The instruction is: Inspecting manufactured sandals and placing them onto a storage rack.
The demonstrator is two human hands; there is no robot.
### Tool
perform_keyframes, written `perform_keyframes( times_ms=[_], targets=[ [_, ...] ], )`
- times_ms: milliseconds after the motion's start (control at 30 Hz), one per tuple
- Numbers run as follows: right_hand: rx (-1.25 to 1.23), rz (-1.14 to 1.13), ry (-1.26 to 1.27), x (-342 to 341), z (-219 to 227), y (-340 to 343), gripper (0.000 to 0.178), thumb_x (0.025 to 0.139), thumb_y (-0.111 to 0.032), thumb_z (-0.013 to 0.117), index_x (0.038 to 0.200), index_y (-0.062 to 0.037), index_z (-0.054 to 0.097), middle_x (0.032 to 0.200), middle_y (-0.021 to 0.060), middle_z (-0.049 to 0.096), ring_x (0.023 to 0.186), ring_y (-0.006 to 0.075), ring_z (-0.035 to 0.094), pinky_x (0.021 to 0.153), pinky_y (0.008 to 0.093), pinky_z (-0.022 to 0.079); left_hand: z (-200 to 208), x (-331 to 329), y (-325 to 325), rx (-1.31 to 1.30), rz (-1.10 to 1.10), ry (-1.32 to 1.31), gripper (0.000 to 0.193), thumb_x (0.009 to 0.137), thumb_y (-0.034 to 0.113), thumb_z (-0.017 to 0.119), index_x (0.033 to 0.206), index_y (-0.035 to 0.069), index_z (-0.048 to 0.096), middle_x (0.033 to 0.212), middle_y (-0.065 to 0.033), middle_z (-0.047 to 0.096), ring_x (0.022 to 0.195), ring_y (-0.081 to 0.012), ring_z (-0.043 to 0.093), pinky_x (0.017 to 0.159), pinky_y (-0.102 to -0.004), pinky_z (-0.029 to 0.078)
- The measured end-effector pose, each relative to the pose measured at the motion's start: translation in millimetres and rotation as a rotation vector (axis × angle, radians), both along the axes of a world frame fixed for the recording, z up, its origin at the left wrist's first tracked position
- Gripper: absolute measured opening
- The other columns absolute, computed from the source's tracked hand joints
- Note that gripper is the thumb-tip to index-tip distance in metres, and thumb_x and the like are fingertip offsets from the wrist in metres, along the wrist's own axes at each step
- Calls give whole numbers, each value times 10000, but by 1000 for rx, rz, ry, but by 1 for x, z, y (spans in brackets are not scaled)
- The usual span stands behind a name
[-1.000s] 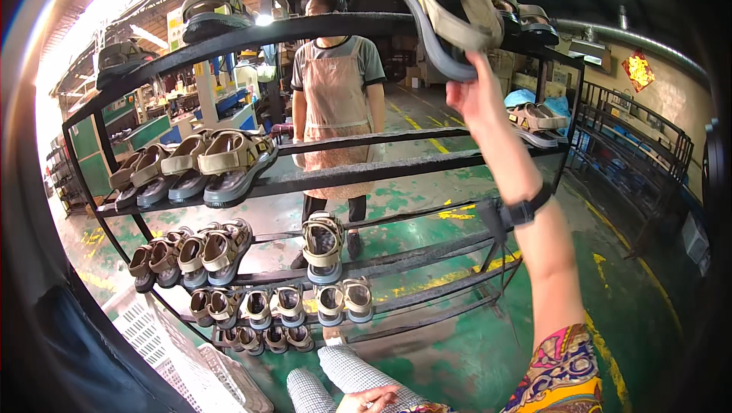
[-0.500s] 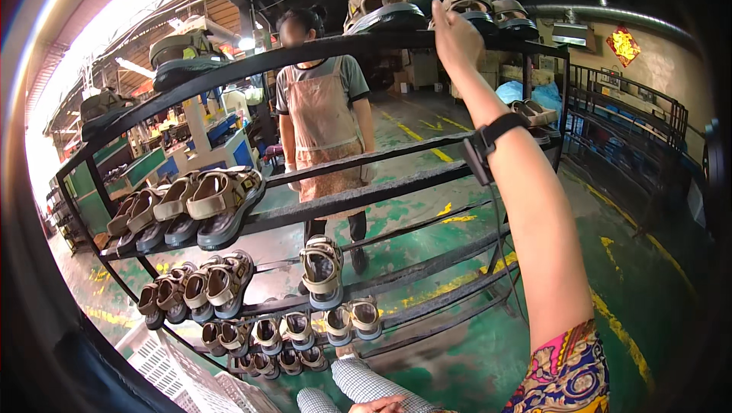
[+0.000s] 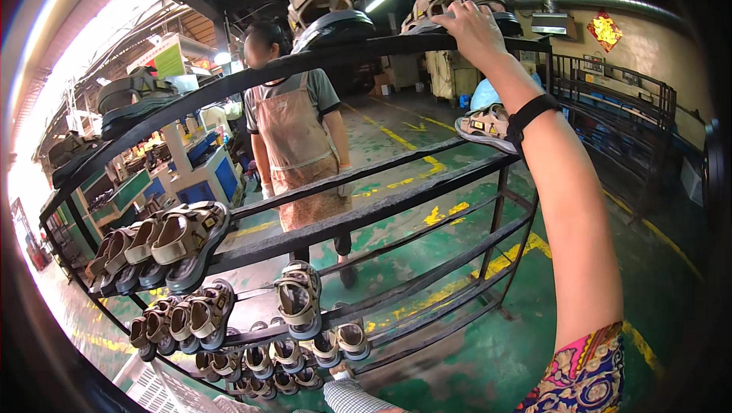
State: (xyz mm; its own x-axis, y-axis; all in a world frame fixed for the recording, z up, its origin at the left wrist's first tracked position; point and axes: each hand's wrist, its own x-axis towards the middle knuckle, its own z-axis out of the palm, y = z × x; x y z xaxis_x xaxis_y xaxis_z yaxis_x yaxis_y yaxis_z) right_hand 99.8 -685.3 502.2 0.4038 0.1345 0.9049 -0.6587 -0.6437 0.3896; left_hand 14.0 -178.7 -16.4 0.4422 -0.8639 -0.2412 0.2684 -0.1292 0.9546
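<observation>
My right hand (image 3: 476, 29) is raised to the top bar of a black metal rack (image 3: 396, 207). Its fingers and thumb bend round a beige strap sandal (image 3: 435, 6) with a dark sole. Right behind that hand stands a second sandal (image 3: 492, 7), partly covered by it. Another large sandal (image 3: 329, 12) sits to the left on the same bar. Below my wrist, a sandal (image 3: 488, 125) rests on the second tier, partly hidden by my forearm. Of my left hand only a sliver shows at the lower edge; its fingers are out of sight.
A co-worker in an apron (image 3: 293, 127) stands beyond the rack. Several sandals (image 3: 183, 241) line its left tiers, with one single sandal (image 3: 299, 298) mid-rack. A white plastic crate (image 3: 156, 392) is at lower left, a dark rack (image 3: 618, 100) at right.
My right hand has come down from upright beside the sandals and closed on one. The view has shifted, so the rack appears farther left. My left hand has mostly dropped out of the picture.
</observation>
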Motion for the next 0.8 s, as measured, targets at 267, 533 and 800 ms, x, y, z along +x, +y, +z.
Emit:
perform_keyframes(
  times_ms=[267,533,800],
  targets=[
    [90,-2,-30,-36,-3,-94,474,803,-3,572,1192,-268,629,1196,15,555,1164,234,510,964,382,448,-13,-4,-24,160,40,61,304,988,155,495,1251,25,575,974,-59,668,876,-116,601,744,-257,500],
    [5,83,-330,-23,-21,-75,467,790,-49,583,1220,-232,596,1309,62,524,1230,292,471,1016,415,404,-7,-12,-26,245,-26,-34,343,968,179,528,1287,57,558,1016,-68,666,915,-155,606,792,-290,499],
    [-175,1021,-69,30,-10,109,666,795,-255,673,1399,-188,400,1383,98,456,1281,287,425,1054,408,389,2,-21,-28,275,-19,-191,329,928,159,581,1231,30,585,1069,-158,667,934,-229,632,833,-330,503]
  ],
)
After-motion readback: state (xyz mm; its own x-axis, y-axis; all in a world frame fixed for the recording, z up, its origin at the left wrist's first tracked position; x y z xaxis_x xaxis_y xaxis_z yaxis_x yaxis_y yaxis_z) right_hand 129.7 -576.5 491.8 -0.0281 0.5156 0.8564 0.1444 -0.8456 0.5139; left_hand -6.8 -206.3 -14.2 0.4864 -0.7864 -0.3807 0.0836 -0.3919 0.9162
